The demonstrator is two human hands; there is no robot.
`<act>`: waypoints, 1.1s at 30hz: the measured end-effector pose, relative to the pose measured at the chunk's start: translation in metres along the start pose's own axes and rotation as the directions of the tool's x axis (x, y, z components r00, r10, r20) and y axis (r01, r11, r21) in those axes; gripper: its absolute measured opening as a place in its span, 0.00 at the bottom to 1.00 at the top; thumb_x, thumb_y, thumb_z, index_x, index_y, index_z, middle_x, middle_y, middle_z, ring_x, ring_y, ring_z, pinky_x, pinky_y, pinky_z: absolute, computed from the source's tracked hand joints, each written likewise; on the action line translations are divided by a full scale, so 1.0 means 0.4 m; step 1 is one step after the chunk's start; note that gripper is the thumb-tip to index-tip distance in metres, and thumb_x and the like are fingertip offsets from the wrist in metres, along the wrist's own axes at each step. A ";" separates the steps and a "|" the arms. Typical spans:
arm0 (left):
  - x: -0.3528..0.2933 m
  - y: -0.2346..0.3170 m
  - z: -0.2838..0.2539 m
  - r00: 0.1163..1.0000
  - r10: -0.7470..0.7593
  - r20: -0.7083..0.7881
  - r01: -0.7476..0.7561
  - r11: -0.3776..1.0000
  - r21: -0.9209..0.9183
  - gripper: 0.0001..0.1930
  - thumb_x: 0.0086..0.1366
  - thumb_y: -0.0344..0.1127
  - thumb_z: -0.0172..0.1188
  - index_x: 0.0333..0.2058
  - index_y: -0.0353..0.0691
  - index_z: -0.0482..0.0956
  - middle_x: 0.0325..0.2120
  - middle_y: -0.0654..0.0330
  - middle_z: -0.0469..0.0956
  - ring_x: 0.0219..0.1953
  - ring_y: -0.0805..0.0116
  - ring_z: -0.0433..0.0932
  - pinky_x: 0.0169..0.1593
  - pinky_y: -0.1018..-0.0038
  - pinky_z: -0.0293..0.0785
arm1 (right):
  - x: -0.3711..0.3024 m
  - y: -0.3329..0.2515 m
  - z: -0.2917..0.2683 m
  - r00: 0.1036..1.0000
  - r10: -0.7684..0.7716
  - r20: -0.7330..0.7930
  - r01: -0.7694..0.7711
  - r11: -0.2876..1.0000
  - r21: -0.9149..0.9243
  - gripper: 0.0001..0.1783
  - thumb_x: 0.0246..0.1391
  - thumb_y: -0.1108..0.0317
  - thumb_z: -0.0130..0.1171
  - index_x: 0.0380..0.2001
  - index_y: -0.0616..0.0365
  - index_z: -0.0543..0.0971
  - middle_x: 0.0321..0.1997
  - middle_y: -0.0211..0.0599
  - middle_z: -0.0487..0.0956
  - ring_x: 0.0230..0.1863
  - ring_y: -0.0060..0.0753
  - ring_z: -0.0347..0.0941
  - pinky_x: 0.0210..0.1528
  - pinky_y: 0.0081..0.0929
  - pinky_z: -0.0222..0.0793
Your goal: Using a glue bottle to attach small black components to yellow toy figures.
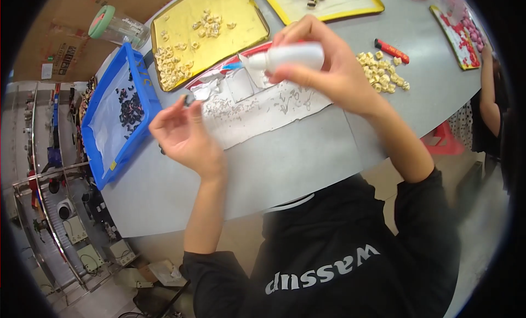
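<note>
My right hand (342,74) is closed around a white squeeze bottle (298,56), blurred by motion, its blue nozzle (232,66) aimed to the left. Between the thumb and fingers of my left hand (189,134) is a small dark piece (189,100), too small to name. The nozzle is apart from that piece. Below both hands lies a white sheet (257,126) dotted with dried marks, with crumpled paper (205,90) at its upper left. A blue plastic tray (149,96) of small black pieces (130,111) stands left of my left hand.
A yellow tray (244,41) with small cream pieces (172,69) lies beyond my hands, another yellow-rimmed tray (350,11) beside it. Loose cream pieces (381,71) and a red tube (392,51) sit right. A green-lidded jar (118,27) stands far left; another person's arm (489,93) is far right.
</note>
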State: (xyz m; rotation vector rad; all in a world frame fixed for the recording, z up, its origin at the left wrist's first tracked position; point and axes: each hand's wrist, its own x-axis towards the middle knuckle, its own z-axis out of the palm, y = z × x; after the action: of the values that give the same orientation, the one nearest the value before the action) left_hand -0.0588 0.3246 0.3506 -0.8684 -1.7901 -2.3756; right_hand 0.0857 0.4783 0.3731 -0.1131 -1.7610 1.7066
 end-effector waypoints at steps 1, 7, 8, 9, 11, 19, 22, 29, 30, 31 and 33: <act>0.013 0.008 -0.007 1.000 0.008 -0.030 -0.006 0.998 0.066 0.15 0.57 0.25 0.61 0.38 0.36 0.64 0.39 0.55 0.71 0.40 0.72 0.71 0.49 0.75 0.69 | -0.004 -0.034 0.011 0.999 0.045 0.002 -0.045 0.991 -0.125 0.15 0.47 0.75 0.62 0.36 0.57 0.68 0.33 0.32 0.72 0.39 0.25 0.73 0.36 0.22 0.69; 0.044 0.007 -0.015 0.992 0.049 -0.113 -0.040 0.996 0.084 0.14 0.58 0.27 0.61 0.38 0.37 0.64 0.39 0.55 0.71 0.40 0.71 0.70 0.48 0.76 0.68 | -0.045 0.009 0.051 0.948 -0.011 0.318 0.225 0.729 -0.647 0.14 0.44 0.70 0.63 0.33 0.56 0.69 0.34 0.36 0.73 0.37 0.38 0.73 0.37 0.31 0.69; 0.040 0.005 -0.016 0.994 0.057 -0.096 -0.048 0.995 0.087 0.14 0.58 0.27 0.61 0.38 0.37 0.64 0.38 0.55 0.72 0.41 0.71 0.70 0.48 0.76 0.68 | -0.050 0.019 0.058 0.947 -0.011 0.320 0.231 0.716 -0.659 0.14 0.44 0.70 0.63 0.33 0.56 0.69 0.34 0.36 0.73 0.37 0.38 0.73 0.37 0.31 0.69; 0.035 0.001 -0.014 0.993 0.057 -0.100 -0.050 0.996 0.069 0.14 0.58 0.27 0.61 0.38 0.37 0.64 0.38 0.55 0.72 0.41 0.71 0.70 0.48 0.76 0.68 | -0.053 0.026 0.063 0.947 -0.001 0.322 0.232 0.697 -0.679 0.14 0.45 0.69 0.63 0.33 0.56 0.70 0.34 0.38 0.74 0.38 0.41 0.72 0.38 0.32 0.69; 0.029 -0.001 -0.017 0.997 0.056 -0.052 -0.051 0.995 0.088 0.14 0.58 0.26 0.62 0.38 0.37 0.64 0.37 0.56 0.72 0.39 0.73 0.70 0.47 0.78 0.67 | -0.054 0.025 0.072 0.946 0.006 0.323 0.239 0.660 -0.713 0.14 0.45 0.68 0.63 0.34 0.56 0.71 0.34 0.39 0.73 0.38 0.44 0.71 0.39 0.33 0.68; 0.018 0.002 -0.021 0.999 0.038 0.008 -0.038 0.999 -0.005 0.15 0.55 0.23 0.63 0.37 0.37 0.65 0.36 0.58 0.72 0.33 0.75 0.69 0.46 0.77 0.67 | -0.076 -0.065 -0.098 0.990 -0.079 0.120 0.142 0.417 -0.898 0.11 0.46 0.69 0.62 0.32 0.59 0.72 0.35 0.38 0.72 0.38 0.42 0.70 0.40 0.33 0.68; 0.004 0.007 -0.003 0.998 0.051 0.049 -0.049 0.998 -0.041 0.16 0.53 0.22 0.64 0.35 0.37 0.65 0.33 0.59 0.71 0.37 0.71 0.73 0.47 0.75 0.67 | -0.086 -0.055 -0.137 0.988 0.071 0.141 0.114 0.295 -0.949 0.09 0.47 0.70 0.61 0.32 0.59 0.73 0.35 0.38 0.72 0.38 0.41 0.70 0.40 0.33 0.68; -0.024 0.001 -0.002 0.986 0.085 0.146 -0.079 0.996 -0.043 0.17 0.50 0.24 0.67 0.32 0.38 0.66 0.33 0.58 0.74 0.31 0.75 0.69 0.40 0.80 0.64 | -0.037 -0.065 -0.128 0.991 0.131 0.012 -0.064 0.552 -0.831 0.07 0.50 0.74 0.58 0.34 0.63 0.73 0.37 0.35 0.75 0.35 0.31 0.74 0.38 0.26 0.70; -0.025 -0.002 -0.001 0.986 0.092 0.137 -0.089 0.996 -0.032 0.17 0.50 0.24 0.67 0.32 0.38 0.66 0.33 0.58 0.74 0.31 0.75 0.69 0.40 0.80 0.64 | -0.018 -0.067 -0.119 0.992 0.127 0.025 -0.051 0.561 -0.826 0.07 0.50 0.74 0.58 0.34 0.63 0.73 0.37 0.35 0.75 0.35 0.31 0.74 0.38 0.26 0.70; -0.027 -0.008 -0.003 0.977 0.137 0.161 -0.133 0.990 -0.037 0.17 0.49 0.24 0.68 0.32 0.39 0.66 0.33 0.57 0.75 0.31 0.75 0.67 0.39 0.80 0.64 | 0.001 -0.071 -0.099 0.996 0.085 0.001 -0.062 0.734 -0.677 0.07 0.51 0.75 0.57 0.34 0.64 0.73 0.37 0.35 0.76 0.35 0.27 0.74 0.37 0.24 0.71; -0.031 -0.017 -0.004 0.959 0.214 0.186 -0.207 0.977 -0.055 0.18 0.47 0.23 0.68 0.31 0.40 0.66 0.32 0.56 0.77 0.31 0.74 0.66 0.37 0.79 0.62 | 0.036 -0.085 -0.034 0.995 0.102 -0.020 -0.102 0.927 -0.361 0.06 0.53 0.75 0.56 0.34 0.65 0.74 0.35 0.33 0.76 0.36 0.21 0.73 0.37 0.20 0.70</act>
State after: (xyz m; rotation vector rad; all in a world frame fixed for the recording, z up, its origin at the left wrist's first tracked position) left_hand -0.0514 0.3218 0.3389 -1.2622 -1.6231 -2.2619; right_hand 0.0947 0.4922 0.4088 -0.3735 -2.0847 1.4299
